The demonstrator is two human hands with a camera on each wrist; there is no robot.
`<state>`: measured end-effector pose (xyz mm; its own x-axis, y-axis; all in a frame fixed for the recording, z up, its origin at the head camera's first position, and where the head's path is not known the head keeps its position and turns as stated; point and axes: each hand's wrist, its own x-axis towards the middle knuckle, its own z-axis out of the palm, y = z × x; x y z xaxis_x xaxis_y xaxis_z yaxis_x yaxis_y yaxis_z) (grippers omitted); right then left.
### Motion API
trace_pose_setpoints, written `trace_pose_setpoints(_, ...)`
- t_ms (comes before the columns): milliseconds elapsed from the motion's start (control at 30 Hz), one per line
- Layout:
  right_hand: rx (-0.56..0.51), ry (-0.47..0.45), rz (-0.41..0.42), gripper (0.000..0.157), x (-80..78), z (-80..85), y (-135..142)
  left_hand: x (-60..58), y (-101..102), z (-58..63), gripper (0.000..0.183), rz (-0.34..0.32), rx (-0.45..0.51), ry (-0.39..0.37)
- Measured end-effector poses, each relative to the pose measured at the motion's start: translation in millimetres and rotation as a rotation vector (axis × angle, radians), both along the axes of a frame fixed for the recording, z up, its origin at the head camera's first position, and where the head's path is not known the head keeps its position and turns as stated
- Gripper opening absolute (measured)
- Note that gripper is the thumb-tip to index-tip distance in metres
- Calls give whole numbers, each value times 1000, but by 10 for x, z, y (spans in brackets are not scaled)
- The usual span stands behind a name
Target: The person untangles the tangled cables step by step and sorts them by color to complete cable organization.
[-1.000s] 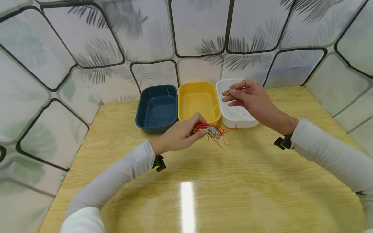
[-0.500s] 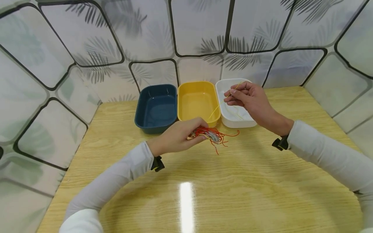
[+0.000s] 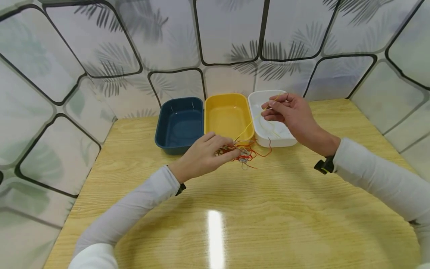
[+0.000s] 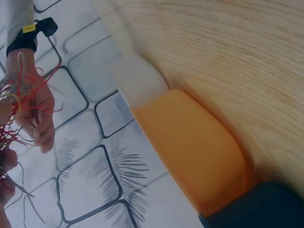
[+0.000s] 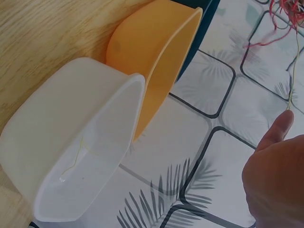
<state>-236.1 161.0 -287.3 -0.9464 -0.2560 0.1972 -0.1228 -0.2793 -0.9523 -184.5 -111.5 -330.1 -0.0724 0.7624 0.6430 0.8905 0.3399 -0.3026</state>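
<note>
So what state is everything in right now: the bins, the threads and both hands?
Left hand: gripping the thread bundle
Right hand: pinching a yellow strand
Thread bundle: tangled, loose ends sticking out
Yellow strand: stretched between both hands
White bin: upright, open, a loose thread inside
Yellow bin: upright, open
Blue bin: upright, open

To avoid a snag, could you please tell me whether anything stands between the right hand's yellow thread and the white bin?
Nothing visible stands between the yellow thread and the white bin, though the thread runs to the thread bundle in the left hand.
</note>
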Motion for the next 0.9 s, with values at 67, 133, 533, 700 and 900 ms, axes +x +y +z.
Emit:
trace_pose_setpoints(67, 41, 46, -13, 27, 32, 7, 1, -4, -18, -6, 32, -7, 31, -17)
trace_pose_setpoints(133, 195, 177, -44, 24, 99, 48, -11, -6, -33, -2, 32, -12, 49, -35)
trace_pose_setpoints(533, 1047, 951, 244, 15, 385, 192, -291, -6, -39, 38, 31, -40, -27, 44)
trace_pose_setpoints(700, 1109, 966, 234, 9, 412, 158, -337, 6, -21, 33, 33, -49, -40, 38)
trace_pose_setpoints(900, 1057, 1029, 151, 5, 466, 161, -328, 23, -11, 37, 36, -27, -13, 47)
